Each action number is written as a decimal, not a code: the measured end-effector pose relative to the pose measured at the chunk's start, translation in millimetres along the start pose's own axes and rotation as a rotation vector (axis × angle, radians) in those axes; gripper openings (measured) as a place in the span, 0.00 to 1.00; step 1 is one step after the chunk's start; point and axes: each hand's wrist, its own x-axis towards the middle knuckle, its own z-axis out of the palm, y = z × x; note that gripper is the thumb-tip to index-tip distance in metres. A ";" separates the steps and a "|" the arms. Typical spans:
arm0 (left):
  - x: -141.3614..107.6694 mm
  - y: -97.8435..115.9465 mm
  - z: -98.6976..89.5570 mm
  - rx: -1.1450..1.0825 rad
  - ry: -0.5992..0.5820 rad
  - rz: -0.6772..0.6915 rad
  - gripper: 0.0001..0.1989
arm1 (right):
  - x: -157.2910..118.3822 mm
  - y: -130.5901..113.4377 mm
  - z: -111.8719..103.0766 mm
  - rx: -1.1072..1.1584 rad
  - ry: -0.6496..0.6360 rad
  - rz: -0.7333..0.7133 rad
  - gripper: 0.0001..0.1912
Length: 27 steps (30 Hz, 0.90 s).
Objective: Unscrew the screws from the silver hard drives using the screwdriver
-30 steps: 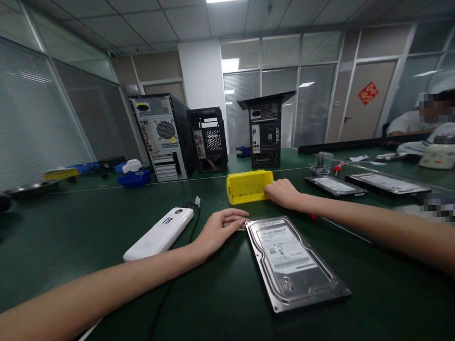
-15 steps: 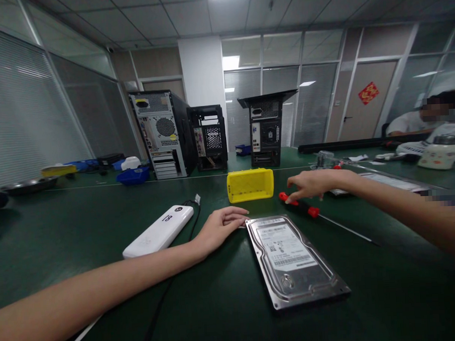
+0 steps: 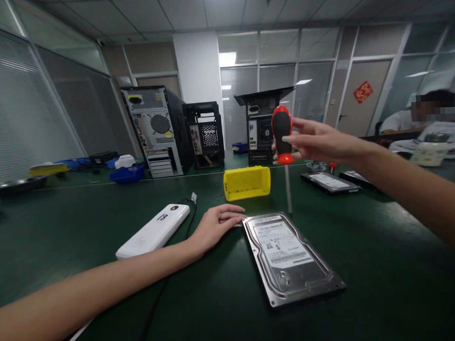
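Observation:
My right hand (image 3: 305, 139) is closed on a screwdriver (image 3: 282, 133) with a black and red handle. The tool is upright, its shaft pointing down just beyond the far right corner of a silver hard drive (image 3: 287, 253). The drive lies label up on the green table. My left hand (image 3: 218, 221) rests on the table at the drive's far left corner, its fingers lightly bent and apart, with a small pale piece partly hidden beneath the fingertips. Behind the drive stands a yellow bin (image 3: 246, 183) on its side.
A white power bank (image 3: 155, 231) with a black cable lies beside my left forearm. Computer cases (image 3: 160, 128) stand at the back. Another drive (image 3: 329, 182) is at the right, a blue bin (image 3: 127, 174) at the back left. A person sits far right.
My right hand has picked the screwdriver up off the table and turned it upright near the drive. The left hand stays by the drive's corner. The view has shifted slightly.

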 end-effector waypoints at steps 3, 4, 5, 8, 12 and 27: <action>0.3 -1.1 0.0 -0.009 0.005 -0.010 0.15 | 10.6 6.6 33.3 0.157 0.139 -0.178 0.20; 0.2 -0.6 0.2 -0.010 0.005 -0.016 0.15 | 13.8 10.4 42.7 0.188 0.155 -0.208 0.20; 0.0 0.1 0.4 -0.010 0.007 -0.024 0.15 | 16.4 14.1 50.2 0.216 0.167 -0.223 0.20; -0.1 1.6 0.8 -0.010 0.018 -0.040 0.15 | 19.6 22.6 60.9 0.285 0.160 -0.205 0.22; -0.6 1.4 0.5 -0.002 0.022 -0.024 0.14 | 18.0 28.2 61.3 0.327 0.100 -0.197 0.25; 0.1 2.3 1.2 -0.016 0.036 -0.041 0.13 | 16.8 29.8 68.8 0.315 0.074 -0.189 0.26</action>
